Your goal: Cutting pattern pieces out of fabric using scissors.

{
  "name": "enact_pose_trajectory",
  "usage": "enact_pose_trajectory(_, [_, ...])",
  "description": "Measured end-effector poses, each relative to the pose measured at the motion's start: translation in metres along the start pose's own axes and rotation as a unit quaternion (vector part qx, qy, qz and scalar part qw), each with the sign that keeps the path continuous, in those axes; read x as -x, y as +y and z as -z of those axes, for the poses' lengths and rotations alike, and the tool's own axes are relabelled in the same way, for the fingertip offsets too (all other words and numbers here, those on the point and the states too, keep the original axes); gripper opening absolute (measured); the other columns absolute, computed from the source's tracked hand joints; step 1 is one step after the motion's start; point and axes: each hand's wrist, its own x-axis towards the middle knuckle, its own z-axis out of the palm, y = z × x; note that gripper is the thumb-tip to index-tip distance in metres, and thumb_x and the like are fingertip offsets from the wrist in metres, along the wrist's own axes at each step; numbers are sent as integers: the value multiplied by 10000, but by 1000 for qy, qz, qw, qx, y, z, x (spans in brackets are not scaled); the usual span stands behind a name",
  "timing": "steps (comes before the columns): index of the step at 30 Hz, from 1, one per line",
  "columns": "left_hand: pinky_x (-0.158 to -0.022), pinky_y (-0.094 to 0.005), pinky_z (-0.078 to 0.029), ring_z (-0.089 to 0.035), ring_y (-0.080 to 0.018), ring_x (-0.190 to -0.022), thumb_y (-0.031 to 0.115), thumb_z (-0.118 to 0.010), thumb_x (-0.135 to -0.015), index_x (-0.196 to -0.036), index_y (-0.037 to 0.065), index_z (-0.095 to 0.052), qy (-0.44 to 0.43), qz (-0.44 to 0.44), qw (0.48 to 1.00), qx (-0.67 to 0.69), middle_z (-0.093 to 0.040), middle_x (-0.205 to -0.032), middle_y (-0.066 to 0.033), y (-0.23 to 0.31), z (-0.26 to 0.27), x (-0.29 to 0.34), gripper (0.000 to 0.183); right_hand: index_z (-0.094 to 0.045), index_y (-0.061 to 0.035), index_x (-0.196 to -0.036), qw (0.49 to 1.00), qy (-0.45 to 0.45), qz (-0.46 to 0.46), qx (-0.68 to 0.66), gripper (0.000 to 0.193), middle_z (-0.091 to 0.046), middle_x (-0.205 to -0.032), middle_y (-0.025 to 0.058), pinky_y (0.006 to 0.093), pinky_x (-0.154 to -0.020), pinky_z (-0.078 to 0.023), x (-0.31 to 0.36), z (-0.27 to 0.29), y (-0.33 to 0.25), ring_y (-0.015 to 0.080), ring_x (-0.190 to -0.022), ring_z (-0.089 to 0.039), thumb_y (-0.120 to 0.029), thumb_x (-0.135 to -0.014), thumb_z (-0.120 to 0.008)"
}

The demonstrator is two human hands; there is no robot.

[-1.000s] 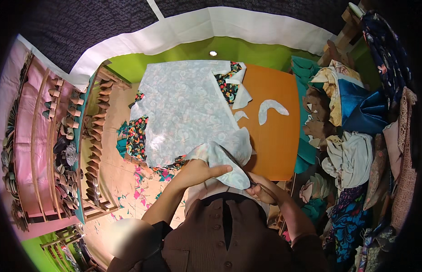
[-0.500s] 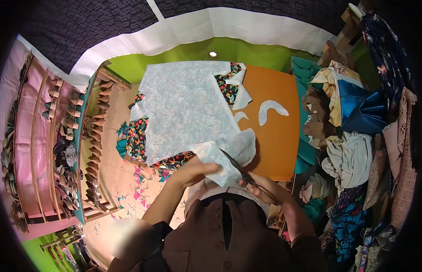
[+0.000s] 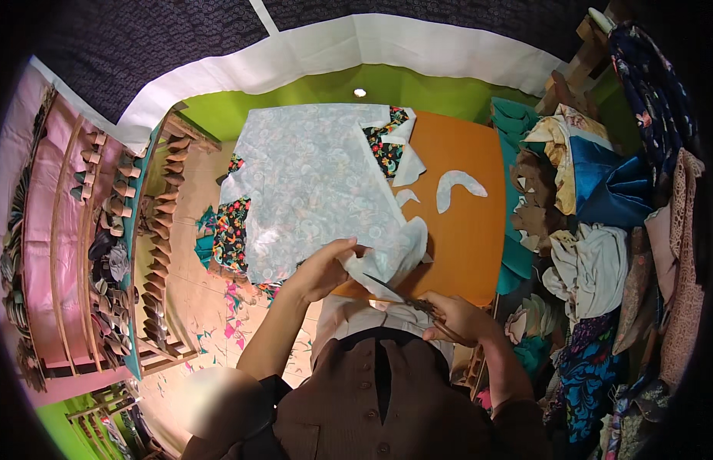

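Observation:
A large cloth (image 3: 318, 176), pale on its upturned side, spreads over the orange table, with black floral print showing at some folded edges. Its near corner is lifted, and my left hand (image 3: 326, 270) pinches that corner between thumb and fingers. From the other side, my right hand (image 3: 458, 316) is closed around the handles of dark scissors (image 3: 406, 299). The blades point left and lie against the lower edge of the lifted corner; whether they are parted is hard to make out. A curved pale cut piece (image 3: 460, 184) and a smaller scrap (image 3: 407, 196) lie right of the cloth.
Shelves with rows of shoe lasts (image 3: 166, 207) stand on the left. The orange table (image 3: 468, 245) has its bare part at the right. Beyond its right edge are piled fabrics (image 3: 594, 261) in several colours. Cut scraps (image 3: 235, 310) litter the floor at the left.
My left hand has moved forward and slightly left, drawing the cloth corner away from my body. The scissors have turned flatter, their tips now nearer me. The floral strip at the near edge is mostly hidden.

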Motion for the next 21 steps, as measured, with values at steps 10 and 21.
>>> enact_pose_trajectory(10, [-503,-189,-317,-411,-47,-599,286,-650,-724,-909,-1,-572,25,3,953,-303,-520,-720,3,-4,-6,-7,351,-441,-30,-1072,996,-39,-70,36,651,-492,-617,71,290,-553,-382,3,6,-8,172,-564,-445,-412,-621,-714])
enact_pose_trajectory(21, [-691,-200,-389,-470,-51,-781,206,-522,-843,-984,17,-542,111,-176,954,-218,-544,-851,-3,-17,-24,5,237,-420,-34,-1095,961,-141,12,-238,492,-419,-663,-9,209,-536,-354,-5,-10,23,85,-584,-406,-425,-805,-487])
